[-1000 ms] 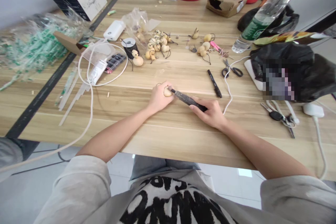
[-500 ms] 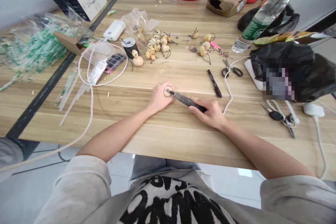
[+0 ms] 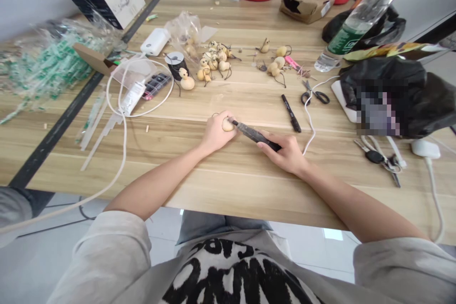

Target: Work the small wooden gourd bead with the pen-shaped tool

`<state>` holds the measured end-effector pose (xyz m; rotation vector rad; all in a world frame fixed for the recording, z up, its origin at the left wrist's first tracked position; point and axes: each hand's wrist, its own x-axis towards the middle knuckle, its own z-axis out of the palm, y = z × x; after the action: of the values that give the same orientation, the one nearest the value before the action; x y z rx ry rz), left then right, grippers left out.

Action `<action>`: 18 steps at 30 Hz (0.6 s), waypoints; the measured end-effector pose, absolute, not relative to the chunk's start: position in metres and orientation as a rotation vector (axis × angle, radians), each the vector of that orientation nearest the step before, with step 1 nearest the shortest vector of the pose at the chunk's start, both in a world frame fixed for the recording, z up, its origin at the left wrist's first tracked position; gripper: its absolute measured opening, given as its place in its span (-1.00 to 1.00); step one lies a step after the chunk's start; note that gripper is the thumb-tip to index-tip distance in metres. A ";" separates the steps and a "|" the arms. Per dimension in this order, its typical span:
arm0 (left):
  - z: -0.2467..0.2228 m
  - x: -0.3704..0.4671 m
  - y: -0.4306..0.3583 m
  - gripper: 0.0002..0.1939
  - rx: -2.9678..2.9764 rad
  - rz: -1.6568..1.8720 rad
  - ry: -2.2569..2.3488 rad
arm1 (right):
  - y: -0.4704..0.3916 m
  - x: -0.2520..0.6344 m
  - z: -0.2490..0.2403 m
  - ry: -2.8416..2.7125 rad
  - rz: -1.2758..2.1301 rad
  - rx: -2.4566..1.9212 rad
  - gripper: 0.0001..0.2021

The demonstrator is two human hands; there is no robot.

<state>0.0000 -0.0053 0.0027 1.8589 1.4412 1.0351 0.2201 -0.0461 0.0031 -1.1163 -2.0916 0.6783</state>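
My left hand (image 3: 218, 132) is closed around a small pale gourd (image 3: 227, 125), with the gourd's rounded end showing between thumb and fingers. A thin dark cord loop pokes out behind that hand. In my right hand (image 3: 285, 152) is a dark pen-shaped rotary tool (image 3: 254, 135), gripped along its body. Its narrow tip points left and meets the upper right edge of the gourd, as far as I can see. Both hands are low over the wooden table (image 3: 228, 175), near its front edge.
Beyond my hands lie several small gourds (image 3: 213, 59) with dark cords, beside a spool of black cord (image 3: 176, 65). To the right are a black marker (image 3: 291, 114), scissors (image 3: 313, 95), a white cable (image 3: 309, 118) and a water bottle (image 3: 345, 40). A white cable loops at left.
The tool's tip has shifted slightly up and right, from the middle of the gourd's face toward its edge. The gourd looks turned a little in my left hand.
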 end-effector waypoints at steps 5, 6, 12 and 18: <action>0.002 0.000 -0.005 -0.87 1.865 1.027 1.425 | -0.046 0.220 0.003 -2.104 0.684 -1.103 -0.64; 0.002 0.000 -0.005 -0.87 1.864 1.028 1.427 | -0.046 0.220 0.003 -2.101 0.682 -1.107 -0.64; 0.003 0.000 -0.005 -0.87 1.864 1.011 1.434 | -0.046 0.220 0.003 -2.104 0.680 -1.093 -0.63; 0.002 0.000 -0.005 -0.86 1.871 1.013 1.476 | -0.046 0.218 0.005 -2.076 0.671 -1.131 -0.62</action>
<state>0.0001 -0.0054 0.0020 1.8707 1.4755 1.0126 0.2183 -0.0463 0.0052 -1.1309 -2.0755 0.6706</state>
